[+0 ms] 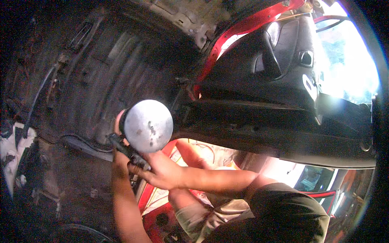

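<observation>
Both my hands are on a black hand tool (pixel 129 152) with a round silver metal end (pixel 148 125), like a canister seen end-on, marked with dark stains. My right hand (pixel 164 172) is closed around the lower part of the tool's black body, its thumb lying along it. My left hand (pixel 118 121) is at the left side of the silver end, fingers curled there and mostly hidden behind it. Its forearm rises from the lower edge and passes behind the tool. The exact kind of tool cannot be made out.
Around me is a stripped car interior with a dark ribbed metal floor (pixel 109 73). A black door panel (pixel 279 60) hangs open inside a red door frame (pixel 247 26). Cables (pixel 38 95) and a white part (pixel 14 152) lie at left. Light shorts (pixel 194 220) and bare legs show below.
</observation>
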A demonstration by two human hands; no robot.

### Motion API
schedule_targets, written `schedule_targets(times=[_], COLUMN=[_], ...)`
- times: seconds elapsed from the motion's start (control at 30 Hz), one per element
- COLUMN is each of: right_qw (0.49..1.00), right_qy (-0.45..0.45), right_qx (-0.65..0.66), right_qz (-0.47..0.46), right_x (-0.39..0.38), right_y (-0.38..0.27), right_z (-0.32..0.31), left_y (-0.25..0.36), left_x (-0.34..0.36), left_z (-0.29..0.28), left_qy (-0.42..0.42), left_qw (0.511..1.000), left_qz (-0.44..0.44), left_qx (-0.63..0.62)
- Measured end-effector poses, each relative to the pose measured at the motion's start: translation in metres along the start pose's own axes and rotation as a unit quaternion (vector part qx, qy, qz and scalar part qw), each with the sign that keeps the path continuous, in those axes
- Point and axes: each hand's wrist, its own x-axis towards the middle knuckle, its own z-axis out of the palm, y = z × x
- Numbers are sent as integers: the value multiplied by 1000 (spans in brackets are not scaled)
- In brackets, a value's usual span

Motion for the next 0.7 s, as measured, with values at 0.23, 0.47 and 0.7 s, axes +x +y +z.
schedule_targets(times=[0.23,0.47,0.7], right_qw=[999,992,974], right_qy=[-34,-63,20], right_qx=[-31,-110,-176], right_qz=[-25,21,-140], right_x=[-24,-28,-47], right_y=[-52,-48,-14], right_z=[-50,-86,-56], left_y=[53,-9,-2], left_x=[104,40,-168], left_z=[148,148,114], left_qy=[-83,-85,133], left_qw=[983,993,762], left_qz=[152,57,-94], left_qx=[67,-53,-627])
